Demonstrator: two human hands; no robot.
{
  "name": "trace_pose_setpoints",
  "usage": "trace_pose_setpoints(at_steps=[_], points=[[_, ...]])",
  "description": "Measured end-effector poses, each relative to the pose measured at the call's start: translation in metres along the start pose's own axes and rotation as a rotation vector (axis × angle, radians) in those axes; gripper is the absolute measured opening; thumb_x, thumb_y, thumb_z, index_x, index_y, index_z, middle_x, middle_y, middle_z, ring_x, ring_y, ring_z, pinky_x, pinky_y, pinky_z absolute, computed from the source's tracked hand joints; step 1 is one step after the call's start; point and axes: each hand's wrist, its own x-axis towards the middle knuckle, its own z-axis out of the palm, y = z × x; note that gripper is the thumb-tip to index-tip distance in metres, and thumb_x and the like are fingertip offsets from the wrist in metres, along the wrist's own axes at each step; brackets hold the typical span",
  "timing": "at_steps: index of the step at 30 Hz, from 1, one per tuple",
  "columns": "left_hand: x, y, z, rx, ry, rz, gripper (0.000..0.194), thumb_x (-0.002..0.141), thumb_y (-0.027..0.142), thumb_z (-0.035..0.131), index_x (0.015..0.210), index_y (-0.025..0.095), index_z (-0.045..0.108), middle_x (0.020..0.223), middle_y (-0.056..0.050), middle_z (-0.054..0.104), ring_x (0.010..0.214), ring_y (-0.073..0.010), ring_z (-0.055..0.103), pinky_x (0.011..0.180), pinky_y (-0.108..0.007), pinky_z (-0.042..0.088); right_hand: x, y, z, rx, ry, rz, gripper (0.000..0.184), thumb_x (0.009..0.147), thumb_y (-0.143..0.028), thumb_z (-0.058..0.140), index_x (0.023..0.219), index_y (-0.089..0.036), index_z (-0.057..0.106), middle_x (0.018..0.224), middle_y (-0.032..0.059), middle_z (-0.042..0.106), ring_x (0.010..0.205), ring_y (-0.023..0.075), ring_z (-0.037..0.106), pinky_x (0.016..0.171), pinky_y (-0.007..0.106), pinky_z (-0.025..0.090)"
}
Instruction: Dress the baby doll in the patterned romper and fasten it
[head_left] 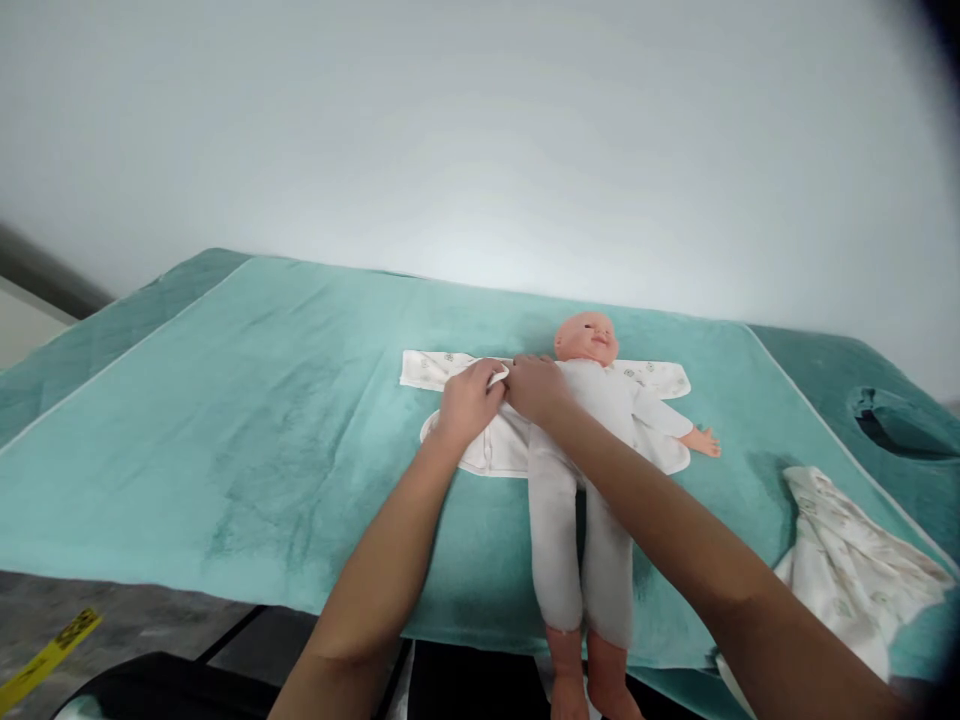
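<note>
A baby doll [585, 400] in a white cloth suit lies on its back, its head toward the wall. Spread beneath it is a white patterned baby shirt [495, 450], with one sleeve out to each side. My left hand [472, 400] pinches a folded white edge of the shirt, left of the doll's chest. Right beside it, my right hand [536, 385] is closed around the doll's arm on that side; the hand covers most of that arm. The doll's other arm stretches out to the right over the shirt.
A teal cover [300, 400] is spread over the bed. Another crumpled white patterned garment [847, 570] lies at the right front, near my right forearm. A hole [900, 425] shows in the bed's right end. The wall [465, 140] stands behind. The doll's feet reach over the front edge.
</note>
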Motion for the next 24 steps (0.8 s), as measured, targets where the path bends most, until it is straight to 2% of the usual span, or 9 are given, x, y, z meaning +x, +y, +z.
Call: trace_pose_setpoints(at_steps=[4, 8, 10, 13, 16, 18, 22, 24], points=[[-0.011, 0.024, 0.017, -0.161, 0.014, -0.097, 0.015, 0.086, 0.021, 0.053, 0.100, 0.023, 0.058, 0.081, -0.001, 0.061, 0.071, -0.0166, 0.055, 0.071, -0.029, 0.044, 0.004, 0.006, 0.005, 0.060, 0.016, 0.028, 0.022, 0.087, -0.019, 0.054, 0.106, -0.018, 0.066, 0.106, 0.0135, 0.070, 0.099, 0.0268, 0.063, 0.088, 0.037, 0.043], [-0.011, 0.032, 0.015, -0.263, 0.092, -0.092, 0.015, 0.090, 0.033, 0.055, 0.100, 0.022, 0.058, 0.079, 0.001, 0.059, 0.068, -0.0145, 0.050, 0.070, -0.028, 0.041, -0.008, 0.026, -0.001, 0.181, 0.121, 0.038, 0.026, 0.091, -0.023, 0.050, 0.111, -0.020, 0.066, 0.106, 0.0121, 0.069, 0.105, 0.0285, 0.060, 0.089, 0.038, 0.044], [-0.010, 0.031, 0.011, -0.236, 0.122, -0.123, 0.018, 0.091, 0.037, 0.056, 0.100, 0.022, 0.060, 0.080, 0.000, 0.060, 0.070, -0.0148, 0.051, 0.072, -0.028, 0.041, -0.032, 0.047, -0.005, 0.267, 0.238, 0.150, 0.030, 0.096, -0.031, 0.043, 0.115, -0.025, 0.066, 0.104, 0.0108, 0.069, 0.106, 0.0303, 0.058, 0.088, 0.040, 0.045], [-0.008, 0.028, 0.008, -0.194, 0.150, -0.179, 0.021, 0.093, 0.041, 0.053, 0.097, 0.021, 0.061, 0.075, 0.001, 0.058, 0.070, -0.0150, 0.050, 0.070, -0.028, 0.039, -0.085, 0.083, -0.008, 0.357, 0.378, 0.470, 0.037, 0.098, -0.043, 0.037, 0.102, -0.024, 0.069, 0.093, 0.0126, 0.068, 0.095, 0.0302, 0.059, 0.080, 0.040, 0.044], [-0.010, 0.023, 0.010, -0.206, 0.161, -0.175, 0.027, 0.094, 0.045, 0.050, 0.098, 0.021, 0.062, 0.073, 0.002, 0.056, 0.069, -0.0147, 0.050, 0.071, -0.027, 0.039, -0.128, 0.104, -0.008, 0.431, 0.270, 0.727, 0.047, 0.096, -0.054, 0.038, 0.072, -0.023, 0.063, 0.075, 0.0113, 0.066, 0.076, 0.0268, 0.057, 0.069, 0.036, 0.040], [-0.012, 0.021, 0.014, -0.239, 0.164, -0.180, 0.030, 0.094, 0.048, 0.050, 0.099, 0.022, 0.063, 0.075, 0.002, 0.056, 0.071, -0.0145, 0.050, 0.071, -0.026, 0.040, -0.141, 0.106, -0.008, 0.532, 0.183, 0.763, 0.052, 0.094, -0.061, 0.038, 0.063, -0.024, 0.056, 0.070, 0.0098, 0.064, 0.073, 0.0251, 0.057, 0.067, 0.035, 0.039], [-0.010, 0.024, 0.018, -0.320, 0.159, -0.296, 0.032, 0.092, 0.050, 0.051, 0.091, 0.021, 0.063, 0.068, 0.004, 0.049, 0.065, -0.0128, 0.045, 0.065, -0.024, 0.040, -0.137, 0.096, -0.011, 0.831, 0.091, 0.721, 0.050, 0.088, -0.068, 0.044, 0.070, -0.023, 0.054, 0.078, 0.0082, 0.067, 0.078, 0.0253, 0.061, 0.070, 0.035, 0.044], [-0.004, 0.032, 0.017, -0.363, 0.144, -0.368, 0.031, 0.091, 0.049, 0.052, 0.085, 0.020, 0.060, 0.063, 0.005, 0.043, 0.060, -0.0117, 0.039, 0.059, -0.024, 0.037, -0.131, 0.091, -0.008, 0.991, 0.118, 0.719, 0.045, 0.082, -0.068, 0.054, 0.083, -0.023, 0.055, 0.089, 0.0093, 0.069, 0.084, 0.0264, 0.063, 0.072, 0.036, 0.049]])
